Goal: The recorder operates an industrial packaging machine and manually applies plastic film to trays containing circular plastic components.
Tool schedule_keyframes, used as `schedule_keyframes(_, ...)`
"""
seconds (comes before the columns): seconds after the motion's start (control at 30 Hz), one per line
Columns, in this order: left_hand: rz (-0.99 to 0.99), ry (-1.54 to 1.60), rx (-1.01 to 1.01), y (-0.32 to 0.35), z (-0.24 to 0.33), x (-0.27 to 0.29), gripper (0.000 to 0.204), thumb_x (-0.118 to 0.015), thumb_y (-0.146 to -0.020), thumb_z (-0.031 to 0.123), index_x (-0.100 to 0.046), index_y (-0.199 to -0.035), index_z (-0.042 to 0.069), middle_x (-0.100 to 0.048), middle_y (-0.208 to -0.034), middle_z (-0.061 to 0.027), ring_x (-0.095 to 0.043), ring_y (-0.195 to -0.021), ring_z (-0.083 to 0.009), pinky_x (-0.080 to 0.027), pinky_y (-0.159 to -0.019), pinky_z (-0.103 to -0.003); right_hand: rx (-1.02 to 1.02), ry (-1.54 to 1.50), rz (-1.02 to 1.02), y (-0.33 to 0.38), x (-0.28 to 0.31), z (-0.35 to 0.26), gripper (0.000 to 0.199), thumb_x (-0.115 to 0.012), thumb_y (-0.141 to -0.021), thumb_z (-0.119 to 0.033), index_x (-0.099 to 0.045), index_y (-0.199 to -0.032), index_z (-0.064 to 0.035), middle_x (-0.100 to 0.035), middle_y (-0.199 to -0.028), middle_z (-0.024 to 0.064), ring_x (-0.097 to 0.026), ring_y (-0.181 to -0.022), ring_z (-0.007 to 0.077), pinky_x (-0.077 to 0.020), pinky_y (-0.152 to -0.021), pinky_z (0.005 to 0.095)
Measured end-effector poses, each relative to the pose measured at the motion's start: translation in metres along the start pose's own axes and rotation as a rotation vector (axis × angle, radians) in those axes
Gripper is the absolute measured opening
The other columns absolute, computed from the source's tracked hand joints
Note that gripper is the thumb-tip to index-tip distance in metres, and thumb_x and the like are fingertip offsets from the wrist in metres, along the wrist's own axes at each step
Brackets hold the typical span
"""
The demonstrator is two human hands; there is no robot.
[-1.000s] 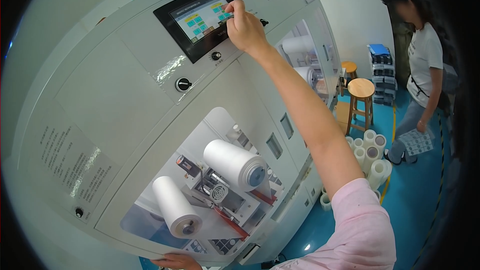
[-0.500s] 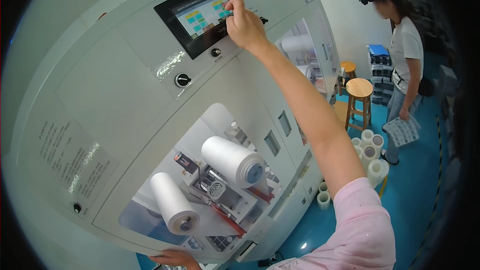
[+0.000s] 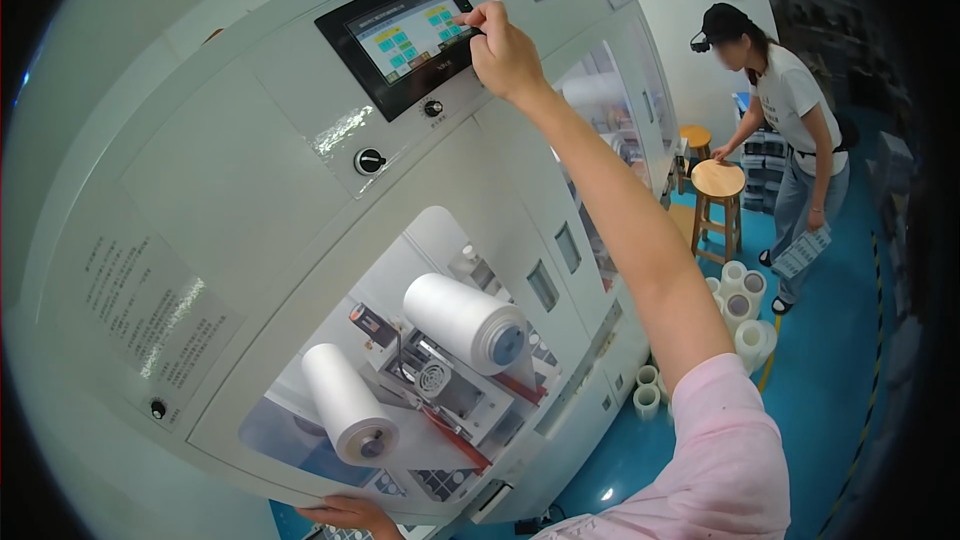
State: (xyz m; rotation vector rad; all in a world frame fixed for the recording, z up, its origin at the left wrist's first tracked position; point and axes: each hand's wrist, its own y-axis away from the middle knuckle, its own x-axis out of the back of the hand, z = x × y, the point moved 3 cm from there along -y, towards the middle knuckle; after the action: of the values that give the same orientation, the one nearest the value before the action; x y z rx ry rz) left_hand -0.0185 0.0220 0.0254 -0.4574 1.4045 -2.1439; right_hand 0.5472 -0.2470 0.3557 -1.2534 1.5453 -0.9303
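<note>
My right hand is raised to the touchscreen on a large white machine. Its index finger points at the coloured buttons on the screen's right side, while the other fingers are curled in with nothing in them. My left hand rests low against the bottom edge of the machine's front cover, its fingers stretched out and partly cut off by the picture's lower edge. Behind the clear window between the hands sit two white film rolls, a larger one and a smaller one.
Black knobs sit below the screen. To the right, a co-worker leans over a round wooden stool, one hand on it, the other holding a flat printed sheet. Several film rolls stand on the blue floor.
My right index finger has extended toward the screen, and the hand has shifted slightly right in view. The co-worker has bent forward and put a hand on the stool. My left hand stays put.
</note>
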Motion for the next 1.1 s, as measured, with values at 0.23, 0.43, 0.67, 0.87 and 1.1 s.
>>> schedule_keyframes(0.23, -0.001, 0.017, -0.015, 0.000, 0.001, 0.001, 0.053, -0.037, -0.107, 0.025, -0.025, -0.149, -0.006, -0.042, -0.140, -0.0281, -0.051, -0.119, -0.0384, -0.044, -0.099, -0.042, -0.019, -0.008, 0.017, 0.000, -0.001, 0.001, 0.025, -0.039, -0.085, 0.000, -0.039, -0.110, -0.0058, -0.070, -0.114, 0.0125, -0.065, -0.101, 0.0360, -0.0498, -0.086, 0.0433)
schedule_keyframes(0.43, -0.001, -0.002, 0.006, 0.001, 0.006, 0.001, 0.052, -0.037, -0.107, 0.024, -0.026, -0.149, -0.005, -0.043, -0.141, -0.0275, -0.051, -0.120, -0.0384, -0.044, -0.099, -0.042, -0.007, -0.018, 0.061, -0.006, -0.006, -0.002, 0.023, -0.040, -0.087, -0.001, -0.039, -0.110, -0.0060, -0.071, -0.112, 0.0108, -0.067, -0.097, 0.0359, -0.0509, -0.083, 0.0443)
schedule_keyframes(0.67, -0.021, -0.095, -0.024, 0.004, -0.016, -0.001, 0.060, -0.045, -0.104, 0.019, -0.021, -0.147, -0.014, -0.041, -0.138, -0.0385, -0.050, -0.121, -0.0492, -0.044, -0.101, -0.052, -0.048, 0.087, -0.018, -0.010, -0.011, 0.000, 0.023, -0.042, -0.088, -0.003, -0.039, -0.111, -0.0070, -0.071, -0.110, 0.0092, -0.066, -0.095, 0.0365, -0.0507, -0.083, 0.0455)
schedule_keyframes(0.87, -0.019, -0.032, -0.047, -0.002, -0.008, 0.003, 0.060, -0.046, -0.104, 0.022, -0.023, -0.146, -0.014, -0.040, -0.138, -0.0397, -0.048, -0.122, -0.0515, -0.041, -0.102, -0.054, -0.003, 0.023, 0.146, -0.008, -0.009, 0.007, 0.024, -0.042, -0.088, -0.002, -0.040, -0.111, -0.0063, -0.072, -0.111, 0.0090, -0.066, -0.093, 0.0341, -0.0506, -0.082, 0.0442)
schedule_keyframes(1.1, -0.047, -0.091, -0.048, -0.006, 0.003, 0.006, 0.063, -0.046, -0.104, 0.027, -0.023, -0.146, -0.013, -0.039, -0.138, -0.0395, -0.047, -0.122, -0.0518, -0.041, -0.102, -0.055, -0.015, -0.063, 0.140, 0.006, -0.008, -0.002, 0.023, -0.041, -0.087, -0.002, -0.042, -0.109, -0.0047, -0.072, -0.112, 0.0095, -0.066, -0.081, 0.0303, -0.0511, -0.075, 0.0395)
